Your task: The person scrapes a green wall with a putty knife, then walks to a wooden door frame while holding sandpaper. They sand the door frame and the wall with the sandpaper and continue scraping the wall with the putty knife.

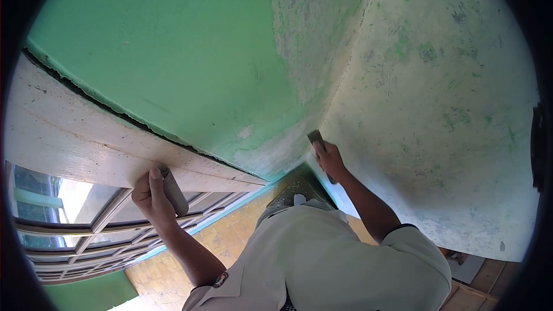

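Note:
My right hand is closed around a narrow scraper. The dark flat end of the scraper sticks out above my fist, close to the wall corner, and its other end shows below the palm. On the other side, my left hand grips a grey oblong piece with a rounded surface, whose exact kind I cannot tell. That hand is at the lower edge of the whitish wooden frame, thumb pointing up. Ahead is the green wall, its paint worn to grey beside the corner.
On the right stands a whitish wall with green paint specks. A dark gap runs between green wall and frame. Window panes with wooden bars lie below left. Under me are a dark worn platform and yellowish floor tiles.

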Tool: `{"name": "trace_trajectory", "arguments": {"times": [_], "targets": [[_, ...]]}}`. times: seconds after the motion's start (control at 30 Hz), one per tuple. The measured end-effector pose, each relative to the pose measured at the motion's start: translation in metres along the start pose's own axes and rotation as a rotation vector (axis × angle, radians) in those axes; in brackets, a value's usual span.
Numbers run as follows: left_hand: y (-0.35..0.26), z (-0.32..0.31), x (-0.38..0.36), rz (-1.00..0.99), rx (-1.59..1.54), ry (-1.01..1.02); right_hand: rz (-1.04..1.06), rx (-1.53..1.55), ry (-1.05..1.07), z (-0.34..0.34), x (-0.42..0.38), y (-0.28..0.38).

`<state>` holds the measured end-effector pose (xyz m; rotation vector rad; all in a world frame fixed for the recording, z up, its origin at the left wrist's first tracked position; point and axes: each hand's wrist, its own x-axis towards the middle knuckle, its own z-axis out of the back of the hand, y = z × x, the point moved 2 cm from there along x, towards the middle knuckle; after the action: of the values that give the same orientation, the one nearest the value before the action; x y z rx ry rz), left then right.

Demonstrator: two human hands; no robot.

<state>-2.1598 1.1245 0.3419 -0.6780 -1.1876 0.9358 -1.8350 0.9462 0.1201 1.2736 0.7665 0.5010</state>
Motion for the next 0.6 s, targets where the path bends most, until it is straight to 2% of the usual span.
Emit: {"name": "trace_trajectory", "arguments": {"times": [0.03,0.07,0.17,0.2,0.23,0.3,0.37,0.43,0.47,0.5,0.57,0.6], "targets": [[-0.001,-0.002,0.0,0.001,0.002,0.004,0.031,-0.048,-0.018,-0.003,0.01,0.007],[-0.002,-0.003,0.0,0.003,0.008,-0.018,0.141,0.049,-0.013,-0.009,0.022,0.037],[0.001,0.002,0.001,0.005,0.013,-0.016,0.001,0.217,0.072,-0.008,0.009,0.052],[0.003,0.003,0.0,0.014,0.011,0.007,0.071,0.195,0.102,-0.007,0.004,0.049],[0.004,0.002,-0.002,0.014,0.01,0.015,0.068,0.197,0.095,-0.007,-0.003,0.037],[0.004,0.0,-0.001,0.004,-0.013,-0.029,0.073,-0.009,0.038,-0.003,-0.009,0.004],[0.004,0.001,0.0,0.006,-0.007,-0.018,0.082,-0.001,0.058,-0.003,-0.007,-0.009],[0.005,0.002,0.0,0.015,0.007,-0.001,0.017,-0.065,0.021,-0.007,0.008,0.01],[0.005,0.001,0.0,0.022,0.009,-0.013,0.195,0.027,0.012,-0.014,0.021,0.034],[0.004,0.002,-0.001,0.029,0.013,-0.024,0.188,0.029,0.015,-0.012,0.013,0.04],[0.007,0.002,0.001,0.03,-0.001,-0.023,-0.017,0.192,0.088,-0.007,0.006,0.049],[0.008,0.003,-0.001,0.04,-0.011,-0.014,0.049,0.172,0.093,-0.006,0.001,0.051]]}}
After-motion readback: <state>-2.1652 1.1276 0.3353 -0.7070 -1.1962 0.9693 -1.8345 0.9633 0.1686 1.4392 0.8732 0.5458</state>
